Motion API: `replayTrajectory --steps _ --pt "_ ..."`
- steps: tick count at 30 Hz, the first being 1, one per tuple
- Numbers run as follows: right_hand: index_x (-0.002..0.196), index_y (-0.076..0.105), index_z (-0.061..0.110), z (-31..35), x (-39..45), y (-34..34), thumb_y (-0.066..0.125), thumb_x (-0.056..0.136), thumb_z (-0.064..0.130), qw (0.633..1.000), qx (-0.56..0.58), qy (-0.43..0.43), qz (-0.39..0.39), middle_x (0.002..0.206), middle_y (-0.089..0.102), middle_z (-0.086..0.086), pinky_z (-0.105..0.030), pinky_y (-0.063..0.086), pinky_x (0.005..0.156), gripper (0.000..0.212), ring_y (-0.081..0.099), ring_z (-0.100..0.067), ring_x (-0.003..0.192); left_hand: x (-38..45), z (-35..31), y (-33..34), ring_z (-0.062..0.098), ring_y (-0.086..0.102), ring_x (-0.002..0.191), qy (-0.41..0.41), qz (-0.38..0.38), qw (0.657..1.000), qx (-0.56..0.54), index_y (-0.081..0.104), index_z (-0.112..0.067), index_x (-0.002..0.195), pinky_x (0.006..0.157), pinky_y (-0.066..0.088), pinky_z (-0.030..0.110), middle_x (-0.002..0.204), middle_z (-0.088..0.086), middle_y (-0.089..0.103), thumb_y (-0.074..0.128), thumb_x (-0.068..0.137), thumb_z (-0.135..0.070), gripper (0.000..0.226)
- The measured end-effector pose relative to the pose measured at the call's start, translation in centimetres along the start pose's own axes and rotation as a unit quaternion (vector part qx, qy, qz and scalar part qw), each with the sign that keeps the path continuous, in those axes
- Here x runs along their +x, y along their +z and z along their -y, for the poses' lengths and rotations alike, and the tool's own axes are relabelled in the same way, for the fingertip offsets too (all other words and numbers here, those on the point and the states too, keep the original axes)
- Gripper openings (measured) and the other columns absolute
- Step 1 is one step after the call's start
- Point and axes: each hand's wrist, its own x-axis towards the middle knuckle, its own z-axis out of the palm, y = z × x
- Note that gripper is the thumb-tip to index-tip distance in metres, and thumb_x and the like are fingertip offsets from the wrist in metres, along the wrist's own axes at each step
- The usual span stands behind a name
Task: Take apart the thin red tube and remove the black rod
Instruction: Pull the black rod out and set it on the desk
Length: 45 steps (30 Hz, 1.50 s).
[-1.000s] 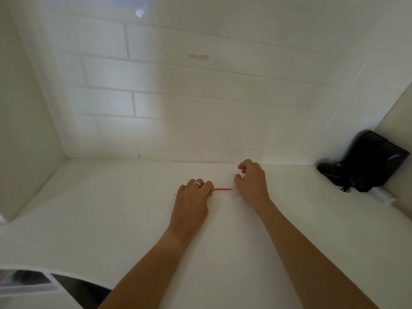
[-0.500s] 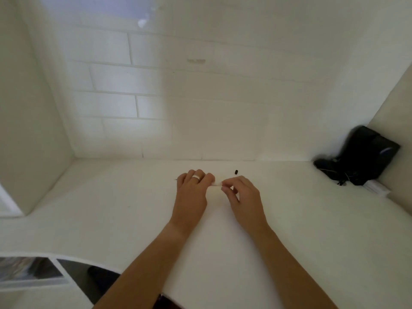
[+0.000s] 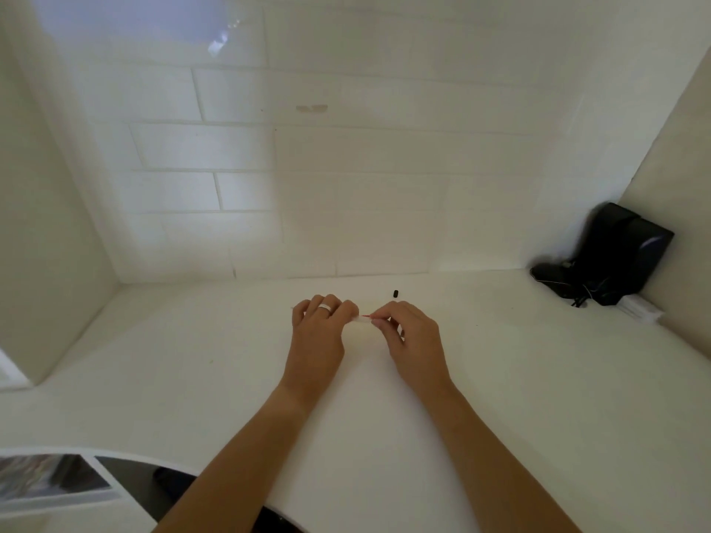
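Pinching a thin red tube (image 3: 366,315) between both hands, low over the white counter (image 3: 192,359).

Left hand (image 3: 319,328) curled shut on one end as anchor, right hand (image 3: 413,336) fingertips closed on the other, likely for pulling apart; just beyond the right knuckles, small black piece (image 3: 395,293) parked clear, possibly a cap.

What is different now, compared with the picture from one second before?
The right hand moved in close to the left hand, so only a short bit of red tube shows. A small black piece now lies on the table. Both hands keep their pinch; the black device stayed put.
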Motion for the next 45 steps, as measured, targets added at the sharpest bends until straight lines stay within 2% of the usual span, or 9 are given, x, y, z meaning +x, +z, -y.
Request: replayTrajectory --steps 8,17,22,25,27,29,35,41,45 --pt "0.09 0.068 0.018 0.3 -0.1 0.0 0.064 0.093 0.01 0.999 0.04 0.031 0.011 0.085 0.067 0.013 -0.01 0.039 0.067 0.01 0.058 -0.008 0.073 0.0 0.1 0.2 0.014 0.053 0.09 -0.004 0.017 1.0 0.001 0.062 -0.026 0.096 0.088 0.024 0.025 0.087 -0.009 0.058 0.063 0.083 -0.002 0.027" --pt "0.084 0.061 0.021 0.1 -0.2 0.2 0.061 0.093 0.016 0.998 0.016 0.056 0.012 0.078 0.062 0.01 -0.031 0.051 0.067 0.01 0.057 -0.012 0.07 0.0 0.0 0.3 0.014 0.054 0.087 0.008 0.016 1.0 0.005 0.062 -0.024 0.094 0.085 0.033 0.032 0.088 -0.009 0.059 0.062 0.089 -0.003 0.022" --pt "0.084 0.054 0.021 0.0 -0.2 0.0 0.058 0.088 0.012 0.996 0.019 0.09 -0.021 0.08 0.059 0.009 -0.034 0.051 0.068 0.012 0.055 -0.014 0.073 -0.1 0.1 0.3 0.013 0.052 0.089 -0.026 -0.001 0.999 0.019 0.059 -0.025 0.093 0.088 0.024 0.025 0.087 -0.011 0.057 0.059 0.085 0.003 0.029" --pt "0.099 0.056 0.022 -0.3 -0.3 -0.1 0.059 0.087 0.011 0.992 0.01 0.115 -0.044 0.096 0.06 0.011 -0.03 0.05 0.076 0.016 0.055 -0.015 0.087 0.0 0.2 0.4 0.014 0.052 0.09 -0.047 -0.016 0.998 0.026 0.058 -0.025 0.093 0.087 0.019 0.024 0.087 -0.011 0.056 0.058 0.085 0.006 0.032" --pt "0.119 0.058 0.022 -0.2 -0.4 0.0 0.06 0.09 0.015 0.996 -0.01 0.087 -0.025 0.112 0.06 0.011 -0.023 0.045 0.087 0.03 0.052 -0.011 0.102 0.0 0.2 0.4 0.014 0.052 0.09 -0.047 -0.016 0.998 0.026 0.058 -0.025 0.093 0.087 0.02 0.025 0.088 -0.011 0.056 0.058 0.085 0.007 0.033" --pt "0.125 0.062 0.022 -0.1 -0.3 0.3 0.061 0.094 0.018 0.999 -0.028 0.039 -0.008 0.112 0.065 0.01 -0.022 0.045 0.091 0.032 0.053 -0.009 0.103 0.0 0.1 0.4 0.014 0.052 0.091 -0.046 -0.013 0.998 0.027 0.058 -0.025 0.093 0.087 0.021 0.025 0.088 -0.011 0.057 0.058 0.082 0.009 0.036" --pt "0.1 0.071 0.018 -0.8 -0.1 0.4 0.059 0.098 0.013 0.996 -0.088 -0.024 -0.017 0.092 0.068 0.005 -0.035 0.05 0.08 0.013 0.057 -0.017 0.086 0.1 0.3 0.5 0.015 0.052 0.09 -0.063 -0.025 0.997 0.033 0.057 -0.024 0.092 0.088 0.02 0.025 0.087 -0.01 0.056 0.058 0.076 0.012 0.04" --pt "0.093 0.071 0.012 -2.2 1.0 -1.4 0.064 0.092 0.004 0.96 -0.174 0.118 -0.185 0.101 0.056 -0.008 -0.042 0.052 0.077 0.011 0.048 -0.028 0.095 0.0 0.5 0.5 0.018 0.052 0.087 -0.109 -0.035 0.993 0.021 0.058 -0.022 0.091 0.082 0.02 0.025 0.084 -0.008 0.055 0.058 0.076 0.013 0.038" --pt "0.093 0.07 0.015 -1.4 3.0 -0.9 0.066 0.091 0.004 0.964 -0.194 0.116 -0.139 0.094 0.056 -0.005 -0.041 0.052 0.072 0.012 0.051 -0.026 0.089 0.1 0.4 0.8 0.017 0.053 0.087 -0.079 -0.006 0.996 0.034 0.058 -0.025 0.09 0.08 0.027 0.028 0.084 -0.008 0.056 0.059 0.081 0.004 0.03"
